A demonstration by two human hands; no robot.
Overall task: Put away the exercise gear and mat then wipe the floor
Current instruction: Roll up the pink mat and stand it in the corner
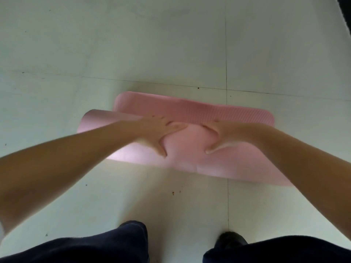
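A pink exercise mat (191,158) lies on the white tiled floor in front of me, mostly rolled into a thick roll. Its ribbed free end (190,109) still lies flat on the floor beyond the roll. My left hand (157,131) presses on top of the roll left of centre, fingers stretched along it and thumb spread toward me. My right hand (229,133) presses on the roll right of centre in the same way. The two hands' fingertips nearly meet at the fold between the roll and the flat end. No other exercise gear is in view.
White floor tiles (95,44) with dark grout lines and a few small specks surround the mat. My dark trouser legs (123,243) and a dark shoe (231,239) stand at the bottom edge. A dark object (346,12) cuts the top right corner.
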